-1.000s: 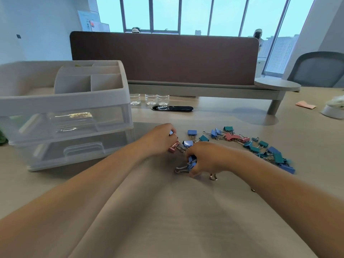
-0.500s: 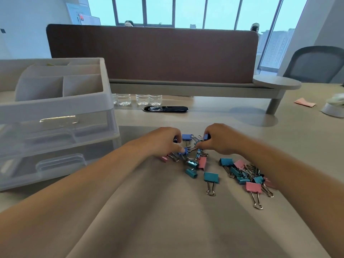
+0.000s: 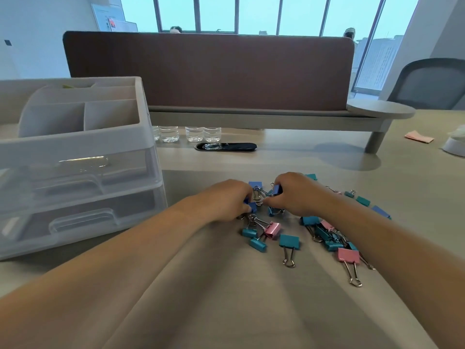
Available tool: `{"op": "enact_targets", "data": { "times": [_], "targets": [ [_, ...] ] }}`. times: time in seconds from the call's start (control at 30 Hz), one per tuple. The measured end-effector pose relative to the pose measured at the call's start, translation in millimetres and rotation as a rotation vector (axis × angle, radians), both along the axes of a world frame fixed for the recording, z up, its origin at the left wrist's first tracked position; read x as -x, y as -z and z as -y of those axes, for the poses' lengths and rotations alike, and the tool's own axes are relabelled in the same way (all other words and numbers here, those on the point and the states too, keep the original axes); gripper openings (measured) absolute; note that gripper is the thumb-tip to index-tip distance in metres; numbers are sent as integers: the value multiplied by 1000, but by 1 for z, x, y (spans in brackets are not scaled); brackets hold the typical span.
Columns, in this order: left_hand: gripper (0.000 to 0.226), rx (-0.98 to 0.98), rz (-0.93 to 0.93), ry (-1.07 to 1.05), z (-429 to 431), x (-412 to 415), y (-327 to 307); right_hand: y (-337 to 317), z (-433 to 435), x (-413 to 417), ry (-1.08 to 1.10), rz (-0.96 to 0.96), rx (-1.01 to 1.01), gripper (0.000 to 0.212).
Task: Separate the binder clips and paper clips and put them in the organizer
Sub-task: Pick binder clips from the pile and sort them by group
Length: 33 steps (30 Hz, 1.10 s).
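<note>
Several blue, teal and pink binder clips (image 3: 289, 241) lie scattered on the beige desk at centre right. My left hand (image 3: 227, 200) rests at the pile's left side, its fingers pinched on a blue binder clip (image 3: 252, 206). My right hand (image 3: 295, 192) faces it and pinches another blue binder clip (image 3: 276, 189). The two hands almost touch over the clips. A white plastic organizer (image 3: 75, 157) with open top compartments and two clear drawers stands at the left; paper clips (image 3: 84, 161) show through its upper drawer.
A brown divider panel (image 3: 208, 69) on a low shelf runs across the back. Clear bottles (image 3: 188, 133) and a black cable slot (image 3: 226, 147) sit below it. A grey chair (image 3: 430, 84), a pink paper (image 3: 419, 136) and a white object (image 3: 454, 144) are at the right.
Both hands moved up from the near side of the pile to its far side and closed on blue clips. The view shifted, so the organizer sits further left.
</note>
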State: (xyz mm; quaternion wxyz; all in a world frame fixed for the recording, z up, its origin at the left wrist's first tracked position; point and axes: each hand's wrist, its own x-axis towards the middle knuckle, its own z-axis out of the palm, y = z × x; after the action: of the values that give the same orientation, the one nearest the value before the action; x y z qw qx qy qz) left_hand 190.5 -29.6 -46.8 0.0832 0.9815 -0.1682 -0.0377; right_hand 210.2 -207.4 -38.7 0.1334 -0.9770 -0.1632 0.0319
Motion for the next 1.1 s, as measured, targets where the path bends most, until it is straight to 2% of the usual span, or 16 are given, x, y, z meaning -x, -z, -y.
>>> {"op": "enact_targets", "data": {
  "times": [0.27,0.47,0.6,0.7,0.87,1.1],
  "targets": [
    [18,32,141,-4,2,12,6,-2,0,11,-7,6,-18,33],
    [23,253,112,-85,0,17,3,-5,2,19,2,27,-51,35],
    [12,330,97,-113,-6,32,-7,-14,6,29,17,22,-107,35],
    [6,374,132,-151,-16,48,-21,-31,1,38,-7,38,-112,34],
    [11,314,217,-153,-33,76,-49,-59,-12,58,-66,57,-160,31],
    [14,335,406,-219,-92,109,-121,-131,-78,78,-223,153,-177,34]
  ]
}}
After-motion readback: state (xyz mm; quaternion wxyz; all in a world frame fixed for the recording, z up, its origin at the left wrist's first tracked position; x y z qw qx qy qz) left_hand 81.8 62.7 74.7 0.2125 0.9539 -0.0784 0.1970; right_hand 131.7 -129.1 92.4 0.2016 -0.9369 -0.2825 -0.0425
